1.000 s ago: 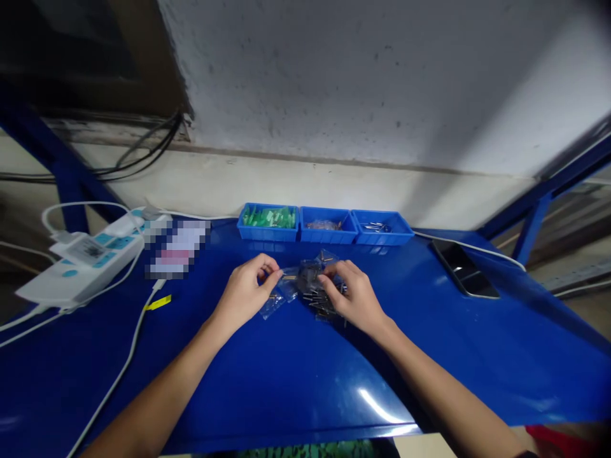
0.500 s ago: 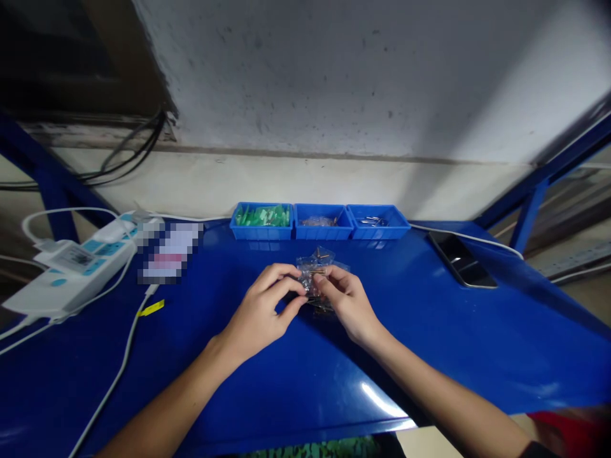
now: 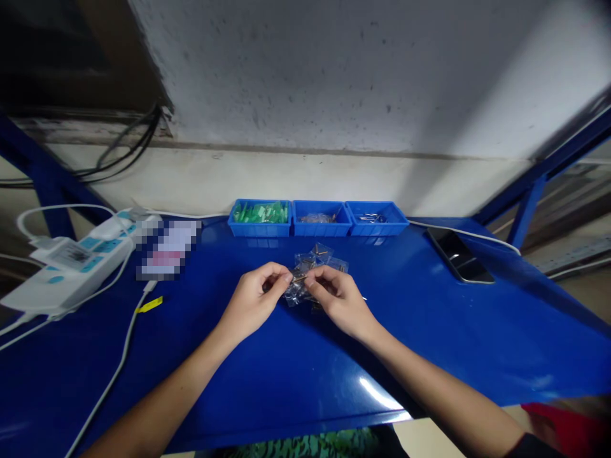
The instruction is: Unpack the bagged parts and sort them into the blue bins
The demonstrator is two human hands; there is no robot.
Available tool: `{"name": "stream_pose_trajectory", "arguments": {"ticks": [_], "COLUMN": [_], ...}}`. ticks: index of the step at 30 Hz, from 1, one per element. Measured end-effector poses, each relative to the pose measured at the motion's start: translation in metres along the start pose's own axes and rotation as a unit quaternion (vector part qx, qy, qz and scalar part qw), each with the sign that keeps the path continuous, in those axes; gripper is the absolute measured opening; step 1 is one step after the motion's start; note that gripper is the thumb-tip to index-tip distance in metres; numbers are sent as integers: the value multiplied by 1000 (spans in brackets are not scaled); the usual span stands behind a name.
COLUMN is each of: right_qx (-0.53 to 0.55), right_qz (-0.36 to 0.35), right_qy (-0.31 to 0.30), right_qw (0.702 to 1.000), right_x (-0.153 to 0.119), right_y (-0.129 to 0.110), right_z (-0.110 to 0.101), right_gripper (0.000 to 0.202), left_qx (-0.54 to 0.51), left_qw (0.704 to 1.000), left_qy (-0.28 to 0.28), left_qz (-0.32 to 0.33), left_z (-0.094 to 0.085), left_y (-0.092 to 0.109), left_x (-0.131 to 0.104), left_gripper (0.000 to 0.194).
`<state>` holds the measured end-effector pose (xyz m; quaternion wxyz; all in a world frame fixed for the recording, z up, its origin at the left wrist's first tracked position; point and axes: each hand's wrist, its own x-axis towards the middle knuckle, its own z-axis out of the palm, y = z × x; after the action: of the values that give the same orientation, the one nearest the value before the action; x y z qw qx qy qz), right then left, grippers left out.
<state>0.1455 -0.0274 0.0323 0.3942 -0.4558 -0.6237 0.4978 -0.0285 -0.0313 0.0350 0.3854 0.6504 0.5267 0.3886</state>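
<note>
Both hands meet mid-surface [image 3: 305, 381]. My left hand [image 3: 252, 302] and right hand [image 3: 337, 299] each pinch an end of one small metal pin [image 3: 299, 278], held just above a heap of clear plastic bags [image 3: 312, 270] holding more small parts. Each grip is clenched on the pin. Whether a bag is also caught in the left pinch I cannot tell; the view is small there.

Step in hand, as I judge it: handling a single pin over the heap. Three blue bins [image 3: 319, 219] sit behind, against the wall; a phone [image 3: 461, 257] lies far right, a power strip [image 3: 71, 264] far left. Any next move calls for a firm fingertip pinch, since the pin is thin.
</note>
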Motion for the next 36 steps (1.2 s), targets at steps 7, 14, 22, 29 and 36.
{"name": "stream_pose_trajectory", "arguments": {"ticks": [7,14,22,29,36], "right_qx": [33,-14,-330,-400,-211], "right_qz": [-1,-111,-349,-226,-205], "right_qy": [33,177,412,221,111], "right_qw": [999,978,775,860,949], "right_x": [0,19,58,41,4], "right_y": [5,3,-38,9,6], "right_z": [1,-19,-78,-38,-5], "right_gripper": [27,15,18,7,11], "left_qx": [-43,315,364,164,-99], "left_qw": [998,946,921,983,994], "left_qy": [-47,-71,-133,-83,-48], "left_qz": [-17,9,-45,-10,-14], "left_z": [-1,-41,-47,-36,-13], "left_y": [-1,-16,-30,-20,1], "left_x": [3,6,5,9,4], "left_gripper": [24,32,30,18,13]}}
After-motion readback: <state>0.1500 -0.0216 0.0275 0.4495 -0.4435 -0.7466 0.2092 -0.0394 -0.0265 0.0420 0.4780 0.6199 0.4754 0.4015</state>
